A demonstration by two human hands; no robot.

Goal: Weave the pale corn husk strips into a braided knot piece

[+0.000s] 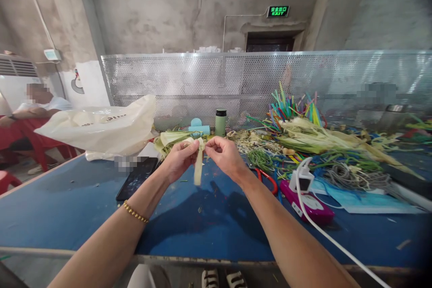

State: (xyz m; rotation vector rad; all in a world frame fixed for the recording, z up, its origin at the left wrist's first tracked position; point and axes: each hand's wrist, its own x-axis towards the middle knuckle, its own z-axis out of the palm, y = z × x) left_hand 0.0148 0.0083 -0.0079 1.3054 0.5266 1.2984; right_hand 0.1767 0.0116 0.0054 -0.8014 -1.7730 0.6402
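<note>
My left hand (180,157) is closed, with thumb and fingers pinching a pale corn husk strip (198,172) whose flat end hangs down over the table. Close beside its upper end, the fingertips of my right hand (224,155) are pinched together; what they hold, if anything, is too small to make out. Behind my left hand lies a bundle of green-white corn husks (165,140). A black tablet or phone (137,180) lies left of that hand. To the right of my right hand are red-handled scissors (270,182).
The blue table (199,229) carries a white plastic bag (101,128), a green bottle (220,123), a husk pile (313,135), colourful stems (293,108), grey cord (354,173), a magenta box (307,204) with a white charger cable (303,216), and a blue mask (371,200). A perforated metal screen (175,81) stands behind. A person (43,99) sits left.
</note>
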